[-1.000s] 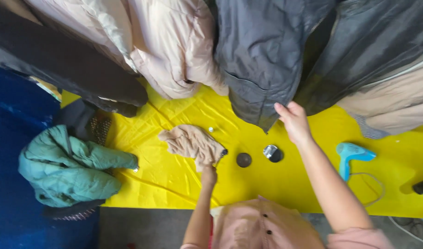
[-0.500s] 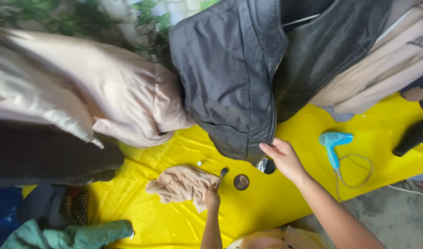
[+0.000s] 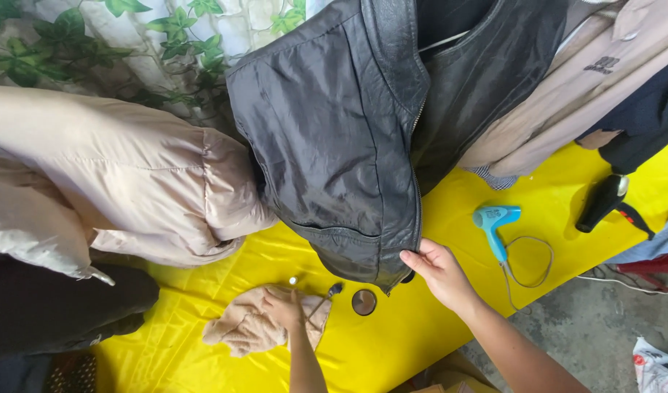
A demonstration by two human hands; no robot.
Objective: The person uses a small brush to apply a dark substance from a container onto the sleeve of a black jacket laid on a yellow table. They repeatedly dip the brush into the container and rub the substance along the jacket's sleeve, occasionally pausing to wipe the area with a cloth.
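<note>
A black leather jacket [image 3: 334, 138] hangs in front of me. My right hand [image 3: 439, 273] pinches its lower front hem beside the zipper. My left hand [image 3: 284, 309] lies on a crumpled beige cloth [image 3: 243, 327] spread on a yellow sheet [image 3: 538, 211]. Just right of the cloth sit a small round dark tin [image 3: 364, 302] and a thin metal tool [image 3: 327, 297]. A tiny pale bead-like object [image 3: 293, 280] lies above the cloth.
A pale pink puffer jacket [image 3: 123, 182] hangs at the left, a beige jacket [image 3: 567, 87] and a dark garment [image 3: 639, 116] at the right. On the sheet lie a blue hair dryer [image 3: 494, 222] with its cord and a black hair dryer [image 3: 599, 204]. Concrete floor shows lower right.
My view has tilted up and left, so the hanging jackets fill more of the frame. My right hand has gone from the jacket's edge to gripping its bottom hem. My left hand stays on the cloth.
</note>
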